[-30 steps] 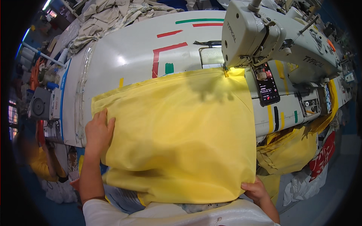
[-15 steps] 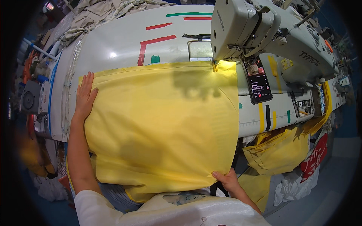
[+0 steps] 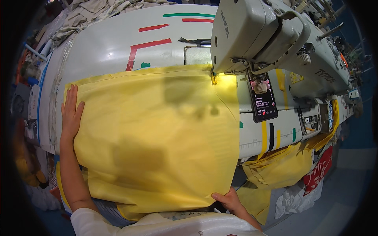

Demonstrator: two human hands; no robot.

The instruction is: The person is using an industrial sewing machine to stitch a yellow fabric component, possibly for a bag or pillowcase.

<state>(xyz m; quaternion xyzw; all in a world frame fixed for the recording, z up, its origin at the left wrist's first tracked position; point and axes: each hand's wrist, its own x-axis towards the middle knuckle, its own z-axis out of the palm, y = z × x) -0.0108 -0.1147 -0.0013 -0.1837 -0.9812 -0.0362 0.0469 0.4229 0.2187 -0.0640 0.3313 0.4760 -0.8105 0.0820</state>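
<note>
A large piece of yellow fabric (image 3: 157, 133) lies spread over the pale machine table, its near side hanging over the front edge. Its far edge passes under the lit needle area of a sewing machine (image 3: 240, 39). My left hand (image 3: 72, 112) rests flat on the fabric's left edge near the far corner, fingers stretched out. At the near right corner, my right hand (image 3: 228, 200) pinches the cloth with the thumb on top; its other fingers are mostly hidden beneath.
A phone (image 3: 264, 102) with a lit screen stands right of the needle. More yellow fabric pieces (image 3: 279, 167) hang off the front right, beside red patterned cloth (image 3: 317, 170) and a white plastic bag (image 3: 299, 198). Crumpled beige cloth (image 3: 94, 15) is piled at the far left.
The whole scene has shifted slightly left and down in the picture, with the head view moving. Both hands keep their places on the yellow fabric, which lies much as before.
</note>
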